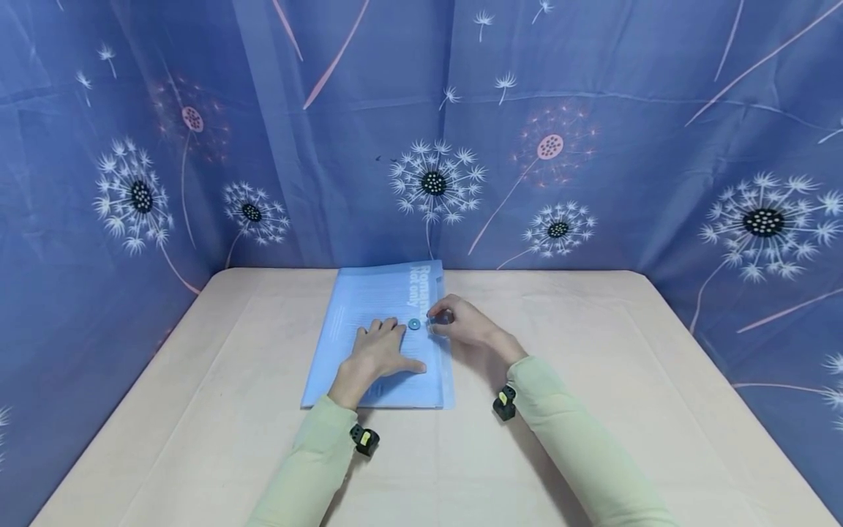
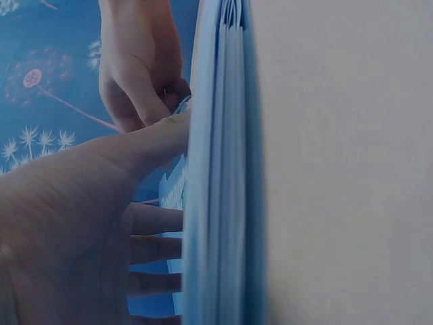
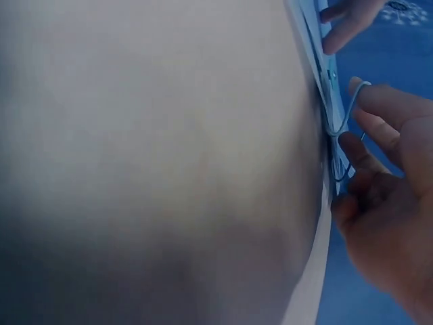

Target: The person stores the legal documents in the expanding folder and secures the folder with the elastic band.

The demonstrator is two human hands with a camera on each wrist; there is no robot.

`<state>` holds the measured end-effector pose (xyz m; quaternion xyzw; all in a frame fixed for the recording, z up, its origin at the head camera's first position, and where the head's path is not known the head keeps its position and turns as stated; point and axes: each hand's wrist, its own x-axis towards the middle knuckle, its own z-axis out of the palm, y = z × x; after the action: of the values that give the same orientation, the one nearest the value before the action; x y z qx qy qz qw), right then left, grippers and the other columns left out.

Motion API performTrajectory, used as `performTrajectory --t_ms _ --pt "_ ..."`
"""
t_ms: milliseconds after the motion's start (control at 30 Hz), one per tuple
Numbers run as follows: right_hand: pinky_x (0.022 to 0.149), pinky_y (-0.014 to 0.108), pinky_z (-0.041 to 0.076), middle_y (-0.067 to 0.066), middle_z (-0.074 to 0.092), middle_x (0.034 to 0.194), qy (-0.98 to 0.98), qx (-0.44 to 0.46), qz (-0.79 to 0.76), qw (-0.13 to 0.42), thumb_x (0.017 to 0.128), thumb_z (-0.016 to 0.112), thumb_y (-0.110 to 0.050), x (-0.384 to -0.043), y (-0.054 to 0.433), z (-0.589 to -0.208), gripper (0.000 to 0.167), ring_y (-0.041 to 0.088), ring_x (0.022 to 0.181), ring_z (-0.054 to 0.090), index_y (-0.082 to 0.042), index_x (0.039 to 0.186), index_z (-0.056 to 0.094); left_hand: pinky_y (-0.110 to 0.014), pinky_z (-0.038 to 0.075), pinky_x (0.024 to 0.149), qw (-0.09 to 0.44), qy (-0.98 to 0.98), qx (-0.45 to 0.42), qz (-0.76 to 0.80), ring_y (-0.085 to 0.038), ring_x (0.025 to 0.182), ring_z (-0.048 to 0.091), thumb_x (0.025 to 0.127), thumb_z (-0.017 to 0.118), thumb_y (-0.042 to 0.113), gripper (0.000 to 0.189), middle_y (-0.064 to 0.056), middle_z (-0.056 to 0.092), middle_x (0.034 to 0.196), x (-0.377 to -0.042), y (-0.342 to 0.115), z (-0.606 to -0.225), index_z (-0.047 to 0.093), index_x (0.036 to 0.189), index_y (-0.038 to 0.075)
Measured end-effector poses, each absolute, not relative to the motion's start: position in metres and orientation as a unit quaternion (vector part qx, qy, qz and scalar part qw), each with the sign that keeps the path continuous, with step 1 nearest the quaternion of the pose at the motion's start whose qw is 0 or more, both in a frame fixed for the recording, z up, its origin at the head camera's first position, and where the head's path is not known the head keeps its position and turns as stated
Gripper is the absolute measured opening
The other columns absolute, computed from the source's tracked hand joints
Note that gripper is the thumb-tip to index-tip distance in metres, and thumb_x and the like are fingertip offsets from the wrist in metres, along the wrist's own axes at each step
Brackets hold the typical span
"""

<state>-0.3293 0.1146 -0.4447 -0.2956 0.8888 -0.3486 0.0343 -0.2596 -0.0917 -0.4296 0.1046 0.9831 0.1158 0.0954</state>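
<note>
A light blue document folder [image 1: 329, 366] with white lettering lies flat on the table. My left hand [image 1: 378, 355] rests on it, fingers spread and thumb pointing right. Just right of the left fingertips is a round blue-green button [image 1: 413, 324]. At the folder's right edge, my right hand [image 1: 464, 320] holds a thin light blue cord [image 3: 351, 108], drawn into a loop over its fingers in the right wrist view. Several layers show along the folder's near edge [image 2: 230, 169] in the left wrist view.
The table [image 1: 560, 329] has a pale pinkish cover. Blue curtains [image 1: 356, 190] with dandelion prints hang behind it and along both sides. Each forearm wears a light green sleeve [image 1: 579, 439] with a small black camera [image 1: 504, 404] at the wrist.
</note>
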Motion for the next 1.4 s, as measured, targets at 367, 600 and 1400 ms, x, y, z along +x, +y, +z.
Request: performTrajectory --t_ms 367,600,1400 --pt "0.090 0.037 0.048 0.006 0.058 0.110 0.932 -0.307 -0.192 0.025 0.080 0.073 -0.028 -0.329 0.101 -0.437 0.042 0.019 0.095 0.056 -0.012 0.118 0.065 -0.061 0.028 0.114 0.092 0.983 0.109 0.118 -0.037 0.143 0.035 0.074 0.071 0.070 0.098 -0.013 0.040 0.156 -0.258 -0.091 -0.426 0.047 0.148 0.011" --pt "0.087 0.040 0.042 0.001 0.057 0.105 0.940 -0.299 -0.161 0.023 0.080 0.072 -0.037 -0.333 0.093 -0.439 0.042 0.016 0.091 0.054 -0.019 0.117 0.066 -0.061 0.026 0.115 0.096 0.982 0.111 0.121 -0.037 0.144 0.035 0.074 0.072 0.070 0.099 -0.013 0.040 0.156 -0.260 -0.091 -0.428 0.047 0.148 0.009" --pt "0.089 0.040 0.049 0.002 0.057 0.108 0.938 -0.294 -0.174 0.067 0.088 0.064 -0.029 -0.340 0.074 -0.438 0.027 0.017 0.092 0.055 -0.018 0.113 0.066 -0.062 0.024 0.117 0.100 0.981 0.107 0.127 -0.037 0.145 0.034 0.074 0.072 0.069 0.100 -0.011 0.038 0.158 -0.261 -0.092 -0.428 0.043 0.151 0.011"
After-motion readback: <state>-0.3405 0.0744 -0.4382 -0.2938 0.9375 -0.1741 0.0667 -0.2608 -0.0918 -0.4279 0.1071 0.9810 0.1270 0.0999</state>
